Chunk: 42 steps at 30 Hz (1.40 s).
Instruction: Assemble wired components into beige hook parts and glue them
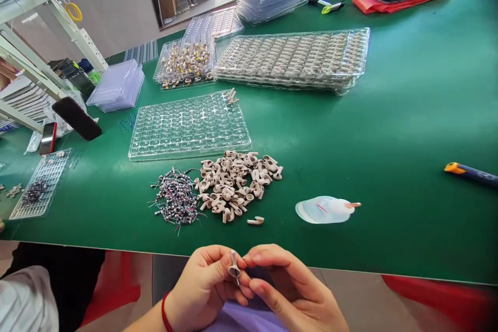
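Observation:
My left hand (210, 282), with a red cord at the wrist, pinches a beige earbud shell (234, 268) just off the table's front edge. The shell's stem points up and its round opening faces me; a thin dark wire shows at its lower side. Close beside it, my right hand (298, 290) has its fingers curled in, the thumb and forefinger tips meeting the left fingers. What those tips grip is too small to make out. Beyond my hands lie a heap of beige earbud shells (233, 181), one single shell (256, 221), and a pile of small wired parts (177, 197).
A translucent glue bottle (322, 210) lies to the right. Farther back are a clear moulded tray (190, 124), filled stacked trays (291, 59) and a tray of small parts (185, 62). Phones (77, 118) stand at left; a blue-and-orange tool (470, 174) lies far right.

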### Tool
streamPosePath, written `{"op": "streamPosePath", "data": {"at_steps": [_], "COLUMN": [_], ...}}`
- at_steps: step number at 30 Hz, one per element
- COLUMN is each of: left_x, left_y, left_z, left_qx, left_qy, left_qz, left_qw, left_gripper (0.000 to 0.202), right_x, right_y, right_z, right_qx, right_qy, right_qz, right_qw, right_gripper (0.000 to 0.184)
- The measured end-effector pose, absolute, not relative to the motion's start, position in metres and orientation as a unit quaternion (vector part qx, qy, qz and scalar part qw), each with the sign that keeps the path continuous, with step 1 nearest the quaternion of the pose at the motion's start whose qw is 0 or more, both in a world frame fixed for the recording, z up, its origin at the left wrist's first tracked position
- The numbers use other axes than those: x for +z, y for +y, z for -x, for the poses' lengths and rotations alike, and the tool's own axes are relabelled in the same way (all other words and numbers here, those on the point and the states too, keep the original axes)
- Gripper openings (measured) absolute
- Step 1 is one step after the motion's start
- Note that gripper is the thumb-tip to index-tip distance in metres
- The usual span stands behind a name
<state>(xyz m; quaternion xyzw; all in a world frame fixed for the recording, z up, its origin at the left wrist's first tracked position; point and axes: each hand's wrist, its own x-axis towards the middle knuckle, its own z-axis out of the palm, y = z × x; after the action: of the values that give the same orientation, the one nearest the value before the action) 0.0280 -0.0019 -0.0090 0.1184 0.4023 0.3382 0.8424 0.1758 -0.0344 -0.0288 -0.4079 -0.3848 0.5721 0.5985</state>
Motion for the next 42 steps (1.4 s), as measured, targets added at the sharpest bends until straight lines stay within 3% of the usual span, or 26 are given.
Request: {"op": "streamPosePath", "data": {"at_steps": [9,18,36,42], "left_x": [-0.011,-0.011,-0.016,-0.026], "left_y": [-0.002,-0.002,-0.012,-0.021], "left_z": [-0.028,-0.026,-0.033,-0.029], "left_qx": [0.337,0.323,0.321,0.294], "left_qy": [0.407,0.375,0.400,0.394], "left_qz": [-0.101,-0.052,-0.051,-0.047], "left_qw": [0.843,0.867,0.857,0.869], "left_gripper": [0.033,0.026,0.034,0.033], "right_x": [-0.036,-0.030,-0.036,-0.045], "right_y": [-0.035,-0.018,-0.021,-0.034], "right_z": [-0.179,-0.182,-0.184,-0.187], "right_qx": [0.547,0.332,0.336,0.300], "right_qy": [-0.463,-0.622,-0.647,-0.657], "right_qz": [0.382,0.445,0.430,0.464], "right_qw": [0.583,0.552,0.532,0.514], "right_gripper": [0.024,0.017,0.012,0.021]}}
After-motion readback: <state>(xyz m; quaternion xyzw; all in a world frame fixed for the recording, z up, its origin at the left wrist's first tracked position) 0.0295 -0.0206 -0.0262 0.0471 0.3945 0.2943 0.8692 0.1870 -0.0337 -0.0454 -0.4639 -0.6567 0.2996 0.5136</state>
